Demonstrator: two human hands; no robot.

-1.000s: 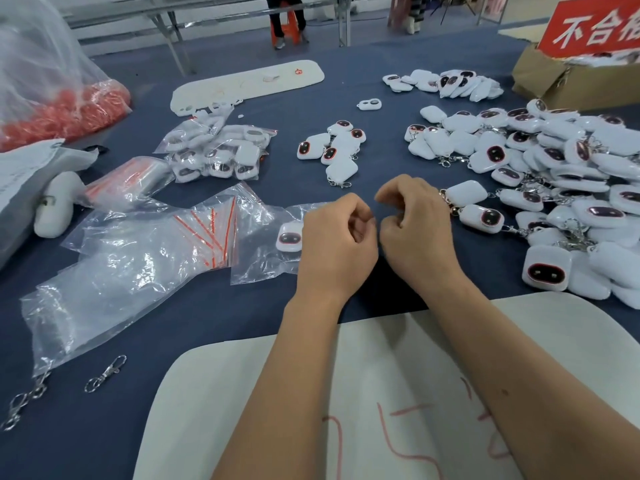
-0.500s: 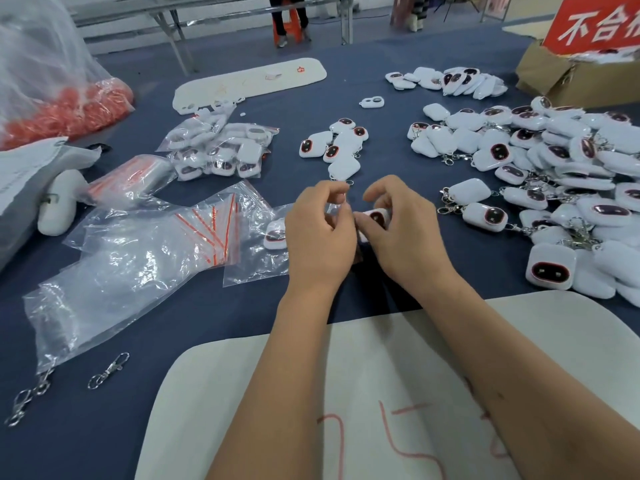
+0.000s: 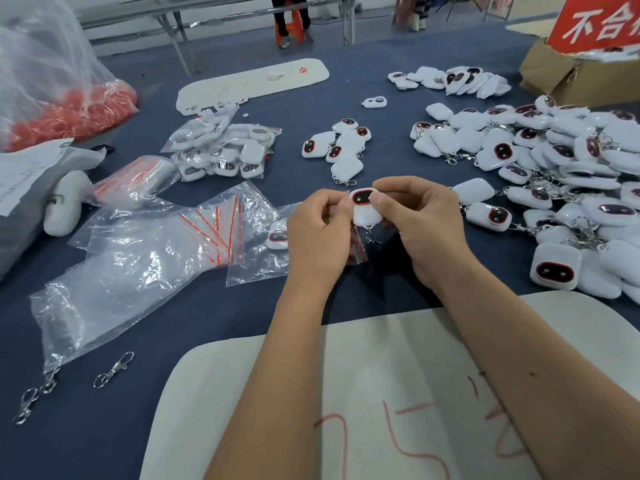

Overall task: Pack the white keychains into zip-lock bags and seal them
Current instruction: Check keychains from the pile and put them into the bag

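1. We see a white keychain held up between both hands above the blue surface. It is a rounded white block with a dark oval window rimmed in red near its top, and a small metal clasp hanging from its lower end.
2. The right hand grips the keychain, its thumb curled over the front and its fingers wrapped behind the top edge.
3. The left hand pinches the mouth of a small zip-lock bag just beside the keychain; the clear bag with its red strip hangs below the two hands, partly hidden by them.
4. Just left of the left hand lies another bag flat on the surface with a keychain inside.
5. Further left, a loose spread of empty bags with red strips covers the surface; behind it sits a pile of packed bags.
6. To the right, a large heap of unpacked keychains reaches close to the right wrist, and a smaller cluster lies just beyond the hands.
7. Two spare metal clasps rest near the lower left, and a white board with red marks lies under the forearms.
8. A cardboard box stands at the far right.
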